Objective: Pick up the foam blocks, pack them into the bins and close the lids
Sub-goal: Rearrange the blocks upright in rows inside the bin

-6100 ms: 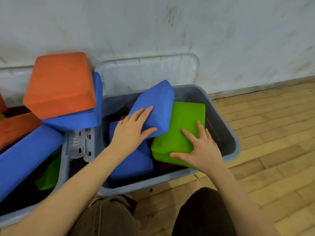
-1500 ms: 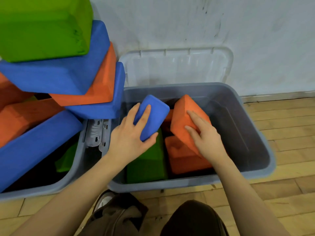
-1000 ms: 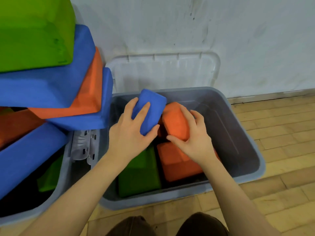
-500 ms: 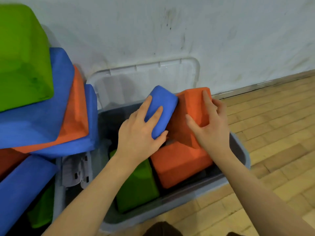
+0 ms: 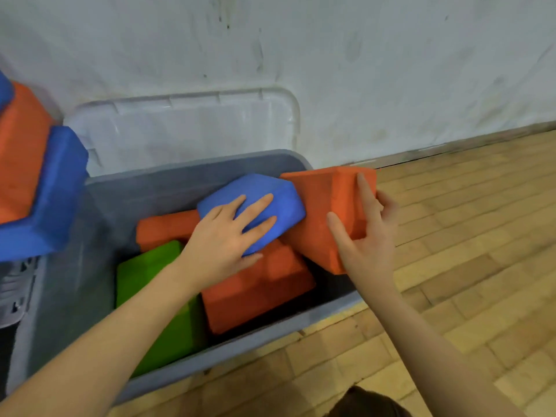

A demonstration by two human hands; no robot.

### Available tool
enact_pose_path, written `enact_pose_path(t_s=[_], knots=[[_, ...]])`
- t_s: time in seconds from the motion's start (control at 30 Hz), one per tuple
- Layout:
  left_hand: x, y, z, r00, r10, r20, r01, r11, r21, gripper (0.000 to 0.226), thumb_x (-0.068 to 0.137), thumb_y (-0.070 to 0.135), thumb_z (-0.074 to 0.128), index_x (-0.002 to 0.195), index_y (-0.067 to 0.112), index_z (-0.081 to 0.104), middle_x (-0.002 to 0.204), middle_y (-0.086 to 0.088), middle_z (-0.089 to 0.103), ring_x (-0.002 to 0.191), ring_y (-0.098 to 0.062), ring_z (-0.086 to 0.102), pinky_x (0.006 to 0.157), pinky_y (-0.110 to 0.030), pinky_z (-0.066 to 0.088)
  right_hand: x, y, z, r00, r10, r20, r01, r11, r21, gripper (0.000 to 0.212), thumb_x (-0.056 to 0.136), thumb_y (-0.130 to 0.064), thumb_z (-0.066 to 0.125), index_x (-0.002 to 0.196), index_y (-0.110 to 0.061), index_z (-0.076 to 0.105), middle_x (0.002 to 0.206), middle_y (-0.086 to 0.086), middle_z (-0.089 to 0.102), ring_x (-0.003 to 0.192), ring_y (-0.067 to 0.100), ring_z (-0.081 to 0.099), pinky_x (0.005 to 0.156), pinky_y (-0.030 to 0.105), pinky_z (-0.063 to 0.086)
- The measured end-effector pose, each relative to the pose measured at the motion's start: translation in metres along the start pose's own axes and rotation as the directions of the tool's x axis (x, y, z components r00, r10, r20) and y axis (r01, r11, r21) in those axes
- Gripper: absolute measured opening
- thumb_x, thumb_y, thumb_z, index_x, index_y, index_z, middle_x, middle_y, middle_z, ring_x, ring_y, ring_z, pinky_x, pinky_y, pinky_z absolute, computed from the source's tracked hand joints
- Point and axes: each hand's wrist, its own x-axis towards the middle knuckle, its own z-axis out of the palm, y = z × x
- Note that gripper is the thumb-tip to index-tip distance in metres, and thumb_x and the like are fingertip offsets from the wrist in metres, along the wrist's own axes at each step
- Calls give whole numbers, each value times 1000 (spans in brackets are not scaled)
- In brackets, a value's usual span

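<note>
A grey bin (image 5: 264, 335) stands against the wall with its clear lid (image 5: 180, 130) leaning open behind it. Inside lie a green block (image 5: 150, 272), a large orange block (image 5: 258, 290) and another orange block (image 5: 162, 227) at the back. My left hand (image 5: 228, 239) grips a blue foam block (image 5: 264, 203) held above the bin's middle. My right hand (image 5: 367, 236) grips an orange foam block (image 5: 325, 206), tilted over the bin's right rim. The two held blocks touch each other.
At the left, blue (image 5: 51, 200) and orange (image 5: 21, 152) blocks pile up over a second bin. Latch parts (image 5: 15, 290) show between the bins. A white wall runs behind; wooden floor (image 5: 466, 236) spreads to the right. My knee (image 5: 370, 403) shows at the bottom.
Both hands have moved right with their blocks; the orange block now hangs over the bin's right rim. The view has shifted right, so the stacked pile at the left is mostly out of frame.
</note>
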Motion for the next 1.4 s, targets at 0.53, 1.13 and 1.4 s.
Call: enact_pose_path(t_s=[0.53, 1.13, 1.4], knots=[[33, 52, -31, 929, -367, -43, 370, 921, 122, 101, 55, 32, 87, 139, 10, 35, 139, -15, 48, 117, -34, 54, 92, -38, 35, 35, 16, -31, 981, -182, -75, 196, 933, 302, 64, 82, -42, 60, 139, -44, 32, 137, 4, 27, 120, 10, 39, 94, 5, 32], [12, 58, 8, 861, -508, 26, 509, 858, -74, 69, 76, 51, 46, 137, 19, 39, 133, -5, 55, 115, -24, 56, 88, -34, 44, 27, 15, -37, 911, -404, -88, 413, 887, 208, 51, 86, -34, 61, 134, -28, 45, 142, 12, 33, 129, 23, 41, 102, 19, 36], [44, 67, -18, 734, -661, -157, 408, 613, -676, 57, 93, 46, 33, 145, 40, 10, 154, 11, 19, 138, -20, 30, 111, -36, 27, 48, 2, -48, 767, -639, -67, 641, 767, 27, 51, 83, -37, 64, 131, -28, 47, 141, 16, 41, 119, 20, 48, 97, 42, 38]])
